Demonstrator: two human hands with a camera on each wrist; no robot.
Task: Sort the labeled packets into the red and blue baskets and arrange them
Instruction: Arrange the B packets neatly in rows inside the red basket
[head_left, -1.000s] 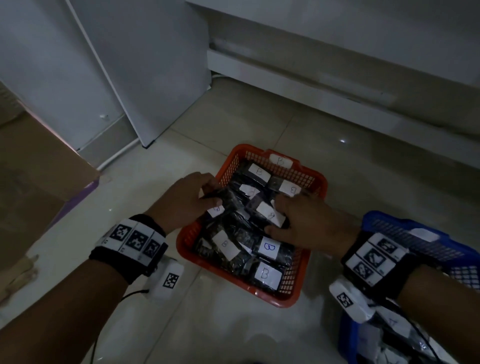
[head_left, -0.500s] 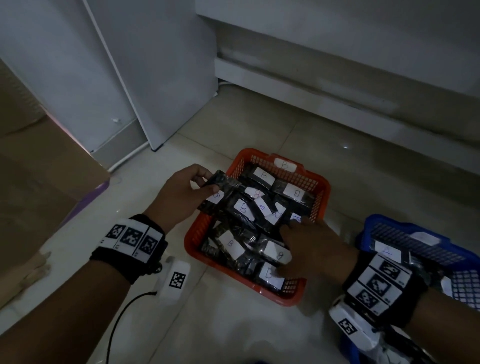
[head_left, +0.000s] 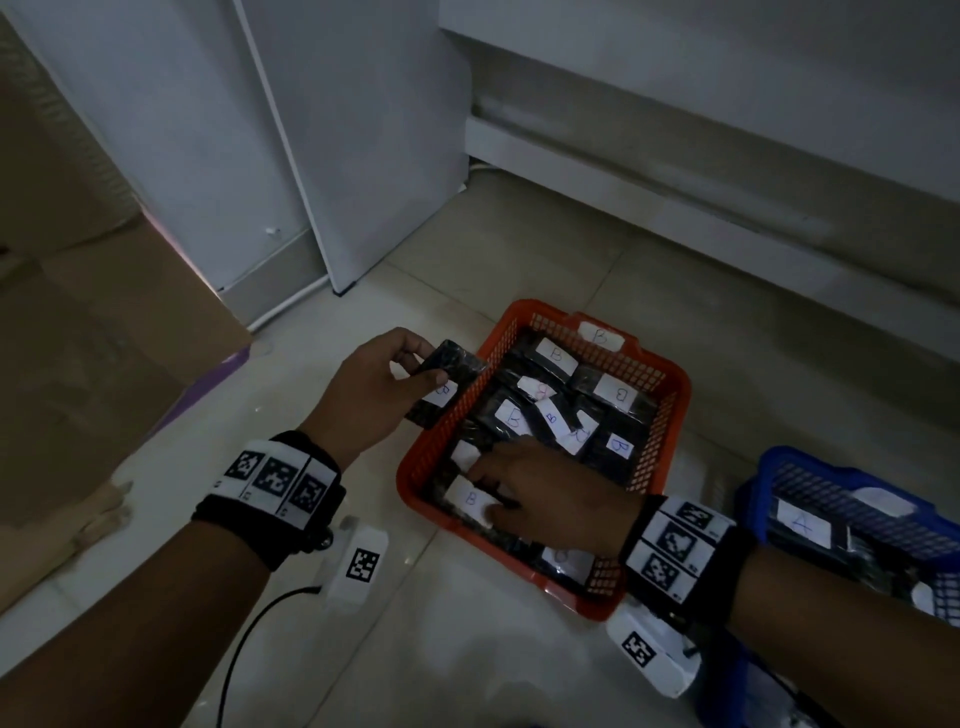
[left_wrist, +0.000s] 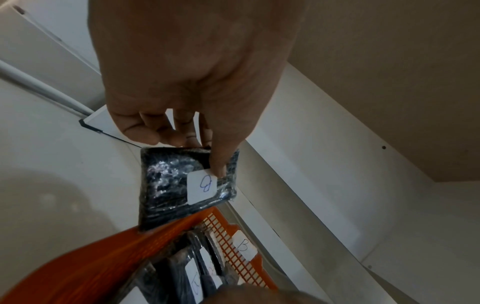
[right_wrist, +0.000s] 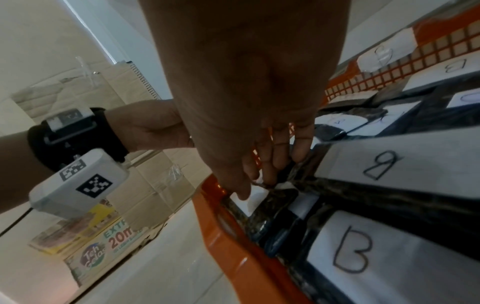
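Note:
A red basket (head_left: 655, 358) on the floor holds several black packets with white "B" labels (head_left: 618, 395). My left hand (head_left: 374, 395) pinches one black B packet (head_left: 447, 364) between thumb and fingers, lifted just over the basket's left rim (left_wrist: 155, 236); the packet's label (left_wrist: 202, 185) faces the wrist camera. My right hand (head_left: 545, 493) reaches into the basket's near left part, with straight fingers (right_wrist: 275, 156) lying on the packets there. The blue basket (head_left: 789, 462) stands at the right with an "A" packet (head_left: 800, 525) in it, partly behind my right wrist.
A cardboard box (head_left: 104, 338) stands at the left, with a printed carton (right_wrist: 98, 246) low beside it. A white cabinet door (head_left: 337, 156) and a white ledge (head_left: 675, 182) close off the back. A wrist camera cable (head_left: 249, 639) trails over the tiled floor.
My left hand has lifted its B packet up and left, out over the basket's rim. My right hand has slid from the middle packets toward the basket's near left corner.

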